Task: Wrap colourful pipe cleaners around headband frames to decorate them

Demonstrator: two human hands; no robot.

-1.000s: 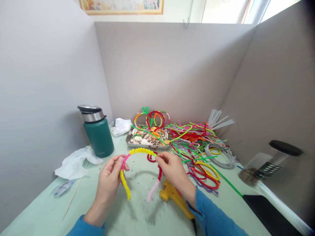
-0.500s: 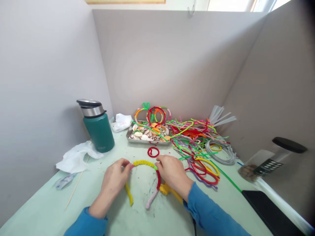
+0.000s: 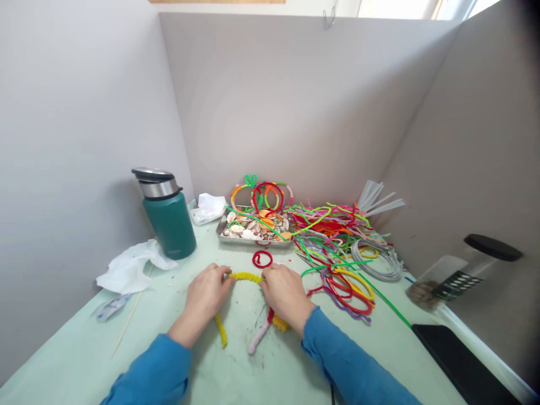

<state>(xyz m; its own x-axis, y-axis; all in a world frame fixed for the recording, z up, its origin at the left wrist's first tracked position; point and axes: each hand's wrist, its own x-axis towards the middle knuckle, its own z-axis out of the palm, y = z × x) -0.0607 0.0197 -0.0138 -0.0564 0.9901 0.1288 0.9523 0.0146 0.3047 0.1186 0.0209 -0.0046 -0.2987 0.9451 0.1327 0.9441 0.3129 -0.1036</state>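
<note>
Apparently a shaping or steadying step. Pale green surface (image 3: pixel 236 382) carries it all. Fuzzy band (image 3: pixel 246 277), mostly yellow on show, arched between the hands, ends pointing toward the camera. Left hand (image 3: pixel 208 293) pinches its left shoulder; right hand (image 3: pixel 287 293) its right, fingertips partly hidden. Yellow tool (image 3: pixel 280 323) mostly covered by the right arm. Red coil (image 3: pixel 254 259) just beyond. Next move, I'd judge, calls for even pressure from both pinches, curve kept.
</note>
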